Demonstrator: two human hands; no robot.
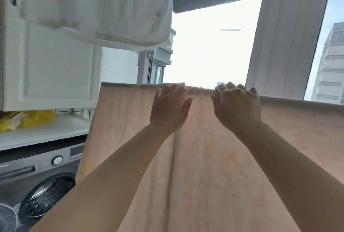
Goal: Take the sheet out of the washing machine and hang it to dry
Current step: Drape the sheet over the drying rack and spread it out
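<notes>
A pale peach sheet (214,157) hangs draped over a horizontal line or rod at hand height and falls toward me in long folds. Its top fold runs from the left edge near the cupboard to the right edge of the view. My left hand (170,108) lies flat on the sheet just below the top fold, fingers straight. My right hand (236,105) has its fingers curled over the top fold and grips it. The grey washing machine (37,172) stands at lower left with its round door open.
A white garment (96,6) hangs overhead at upper left. White cupboards (52,67) are above a white counter (46,131) with a yellow bag (29,118). A bright window (210,45) and its white frame (284,32) lie behind the sheet.
</notes>
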